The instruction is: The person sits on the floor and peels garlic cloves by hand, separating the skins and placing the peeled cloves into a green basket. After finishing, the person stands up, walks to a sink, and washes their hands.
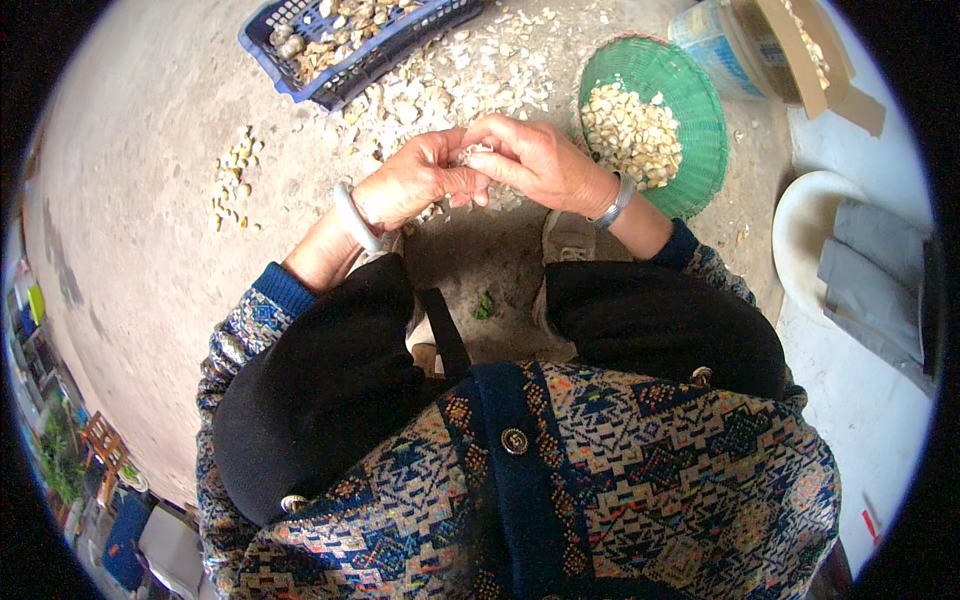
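My left hand (416, 176), with a pale bangle at the wrist, meets my right hand (536, 161) in front of my knees. Between the fingers of both hands are small whitish papery pieces (474, 154), which look like garlic skin; any clove inside is hidden. Just right of my right hand a green woven basket (705, 142) holds many garlic cloves (634, 135). Beyond my hands, garlic skins (420, 97) lie scattered over the concrete floor. A blue plastic crate (352, 75) at the top holds garlic bulbs (287, 41) and loose pieces.
A small group of cloves (234, 180) lies on the floor at the left. A plastic bucket (720, 52) and a cardboard box (806, 67) stand at the upper right. Below them, a white basin (795, 232) sits beside grey folded material (877, 270). A green leaf (483, 305) lies between my feet.
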Tool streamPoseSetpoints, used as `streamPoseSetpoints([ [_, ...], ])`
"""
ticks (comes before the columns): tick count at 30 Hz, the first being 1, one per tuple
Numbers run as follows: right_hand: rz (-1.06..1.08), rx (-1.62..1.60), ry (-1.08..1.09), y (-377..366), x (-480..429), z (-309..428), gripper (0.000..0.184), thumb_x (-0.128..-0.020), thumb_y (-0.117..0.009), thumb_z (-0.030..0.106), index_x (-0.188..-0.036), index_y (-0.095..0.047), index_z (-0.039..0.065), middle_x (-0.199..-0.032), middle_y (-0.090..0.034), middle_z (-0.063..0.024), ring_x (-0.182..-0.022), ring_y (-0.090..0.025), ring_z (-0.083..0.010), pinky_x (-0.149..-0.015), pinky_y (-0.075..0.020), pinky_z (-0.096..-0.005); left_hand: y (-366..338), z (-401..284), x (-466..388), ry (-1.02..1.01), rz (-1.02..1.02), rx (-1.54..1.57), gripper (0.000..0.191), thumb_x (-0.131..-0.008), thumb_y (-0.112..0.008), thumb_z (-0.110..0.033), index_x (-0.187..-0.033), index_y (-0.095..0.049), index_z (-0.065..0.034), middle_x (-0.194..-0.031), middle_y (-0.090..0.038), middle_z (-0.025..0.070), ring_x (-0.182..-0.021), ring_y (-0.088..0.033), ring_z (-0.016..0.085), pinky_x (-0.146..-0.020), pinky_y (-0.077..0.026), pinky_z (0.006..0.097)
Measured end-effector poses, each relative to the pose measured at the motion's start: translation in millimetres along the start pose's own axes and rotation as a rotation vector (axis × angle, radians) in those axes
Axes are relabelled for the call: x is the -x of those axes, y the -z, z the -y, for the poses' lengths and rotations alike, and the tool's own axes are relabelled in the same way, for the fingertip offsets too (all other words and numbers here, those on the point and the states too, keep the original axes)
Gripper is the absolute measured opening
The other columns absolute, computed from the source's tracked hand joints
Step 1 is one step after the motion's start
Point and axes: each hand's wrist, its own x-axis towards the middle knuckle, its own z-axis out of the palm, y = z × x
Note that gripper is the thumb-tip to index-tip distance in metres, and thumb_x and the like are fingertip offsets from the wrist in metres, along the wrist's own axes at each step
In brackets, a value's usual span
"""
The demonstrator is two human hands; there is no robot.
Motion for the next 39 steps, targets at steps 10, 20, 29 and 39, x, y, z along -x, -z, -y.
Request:
streamPoseSetpoints([
  [10, -0.004, -0.510, -0.356, 8.1, 4.6, -4.2, 0.023, -0.097, -0.053, 0.020, -0.103, -0.058, -0.001, -0.077, -0.063, -0.0047, -0.061, -0.056, -0.0074, -0.054, -0.0456, -0.0215, -1.3, -5.8, 1.3, 0.007, 0.073, 0.120, 0.037, -0.090, -0.057, -0.003, -0.126, -0.049, 0.0011, -0.095, -0.065, 0.0077, -0.077, -0.062, 0.011, -0.060, -0.046, 0.0188],
  [20, -0.122, -0.368, -0.355, 6.3, 3.6, 2.4, 0.014, -0.092, -0.062, 0.012, -0.097, -0.052, 0.003, -0.077, -0.060, -0.0023, -0.059, -0.055, -0.0061, -0.047, -0.0422, -0.0192, -3.7, -8.1, -3.3, -0.051, -0.220, -0.016, 0.022, -0.094, -0.058, -0.016, -0.109, -0.060, -0.0008, -0.088, -0.067, 0.0044, -0.072, -0.062, 0.009, -0.062, -0.047, 0.0197],
  [29, -0.229, -0.425, -0.313, 1.9, 4.0, -1.5, 0.014, -0.091, -0.062, 0.009, -0.097, -0.052, 0.003, -0.075, -0.061, -0.0038, -0.056, -0.056, -0.0067, -0.044, -0.0422, -0.0198, -4.3, -8.6, -5.5, -0.146, -0.252, -0.001, 0.018, -0.094, -0.060, -0.015, -0.105, -0.062, -0.0005, -0.090, -0.067, 0.0059, -0.075, -0.063, 0.011, -0.064, -0.048, 0.0221],
  [39, -0.225, -0.043, -0.218, -5.6, 4.9, -2.4, 0.016, -0.086, -0.066, 0.009, -0.088, -0.052, 0.002, -0.068, -0.058, -0.0011, -0.059, -0.054, -0.0061, -0.052, -0.0450, -0.0235, -0.9, -7.9, -6.5, -0.130, -0.277, -0.034, 0.021, -0.092, -0.061, -0.012, -0.110, -0.059, -0.0001, -0.092, -0.065, 0.0049, -0.077, -0.062, 0.011, -0.065, -0.052, 0.0221],
])
